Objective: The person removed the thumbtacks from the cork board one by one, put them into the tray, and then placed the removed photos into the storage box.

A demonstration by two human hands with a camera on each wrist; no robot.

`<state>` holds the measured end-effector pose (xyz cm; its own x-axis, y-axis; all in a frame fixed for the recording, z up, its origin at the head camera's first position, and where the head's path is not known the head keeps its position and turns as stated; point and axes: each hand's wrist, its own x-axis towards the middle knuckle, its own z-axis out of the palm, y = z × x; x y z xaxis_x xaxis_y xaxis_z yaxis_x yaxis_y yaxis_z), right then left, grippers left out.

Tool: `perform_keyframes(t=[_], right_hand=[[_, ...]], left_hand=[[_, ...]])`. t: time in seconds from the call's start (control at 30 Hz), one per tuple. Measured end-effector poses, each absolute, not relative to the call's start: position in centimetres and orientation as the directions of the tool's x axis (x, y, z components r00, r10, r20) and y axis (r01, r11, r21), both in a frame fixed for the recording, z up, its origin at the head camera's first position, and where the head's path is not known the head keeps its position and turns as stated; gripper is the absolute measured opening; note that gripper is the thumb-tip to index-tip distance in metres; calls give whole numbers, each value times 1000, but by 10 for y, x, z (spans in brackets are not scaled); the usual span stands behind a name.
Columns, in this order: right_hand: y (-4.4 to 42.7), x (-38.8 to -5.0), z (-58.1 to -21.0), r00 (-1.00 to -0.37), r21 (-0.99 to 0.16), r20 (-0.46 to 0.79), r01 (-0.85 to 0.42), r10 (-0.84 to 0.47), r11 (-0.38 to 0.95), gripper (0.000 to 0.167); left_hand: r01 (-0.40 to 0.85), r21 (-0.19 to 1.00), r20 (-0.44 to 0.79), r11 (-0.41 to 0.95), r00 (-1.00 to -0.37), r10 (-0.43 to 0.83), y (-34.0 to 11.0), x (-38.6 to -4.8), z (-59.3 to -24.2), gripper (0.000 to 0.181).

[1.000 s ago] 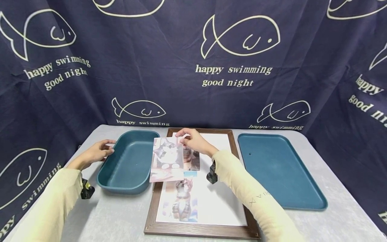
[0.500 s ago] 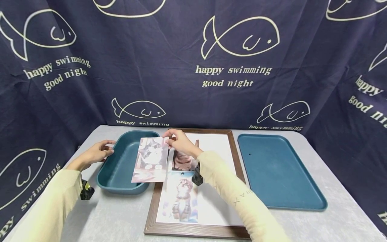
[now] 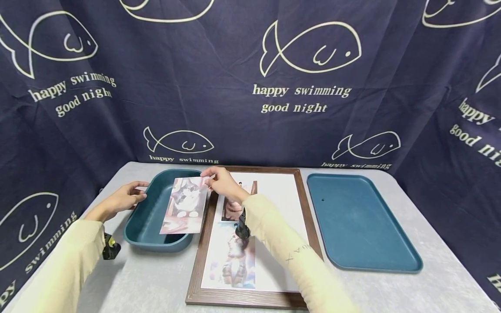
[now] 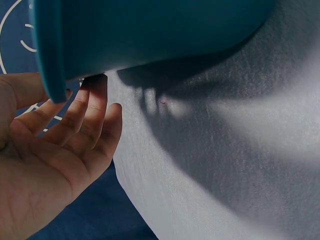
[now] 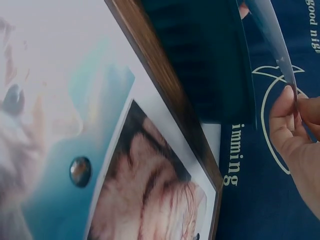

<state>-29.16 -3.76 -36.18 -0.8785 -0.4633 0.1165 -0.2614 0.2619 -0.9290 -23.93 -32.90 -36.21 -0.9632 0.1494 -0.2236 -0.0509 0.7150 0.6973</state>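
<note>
**Cat photo off the frame and over the deep bin**

Over the last second you have drawn the grey-and-white cat photo (image 3: 183, 208) leftward, from above the picture frame (image 3: 242, 298) to above the deep teal bin (image 3: 156, 248). That seems to take it off the display, with the bin's hollow, rather than the white backing board (image 3: 283, 195), now beneath most of it. It is not yet set down: your right hand (image 3: 223, 180) pinches its top right corner, and the print hangs tilted. Your left hand (image 3: 122, 198) stays at the bin's left side, fingers loosely bent against the outer wall and wrapped round nothing.

The shift also uncovers more of the striped-cat photo (image 3: 232, 209), on the board above the standing-kitten photo (image 3: 232, 273). A dark, shiny round stud (image 5: 80, 171) sits on the kitten print. Right of the frame lies the shallow teal tray (image 3: 364, 221) on the grey worktop (image 3: 444, 261), with a small dark speck in it, and a navy fish-print curtain (image 3: 235, 56) closes off the back.

Mind the bin's right rim, which the photo overlaps; how much height separates them is hard to judge. Your right sleeve (image 3: 289, 250) crosses the board, and the wrist camera (image 3: 242, 227) hides part of the kitten print.
</note>
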Motion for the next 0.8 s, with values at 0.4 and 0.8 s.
perform_keyframes(t=[0.4, 0.8], right_hand=[[-55, -283, -366, -866, -894, 111, -302, -488, 332, 23], [-64, -280, -371, -866, -790, 164, -402, -472, 463, 21]], left_hand=[[-46, 695, -233, 717, -959, 164, -331, -241, -363, 49], [-32, 696, -214, 718, -963, 164, -330, -239, -363, 49]])
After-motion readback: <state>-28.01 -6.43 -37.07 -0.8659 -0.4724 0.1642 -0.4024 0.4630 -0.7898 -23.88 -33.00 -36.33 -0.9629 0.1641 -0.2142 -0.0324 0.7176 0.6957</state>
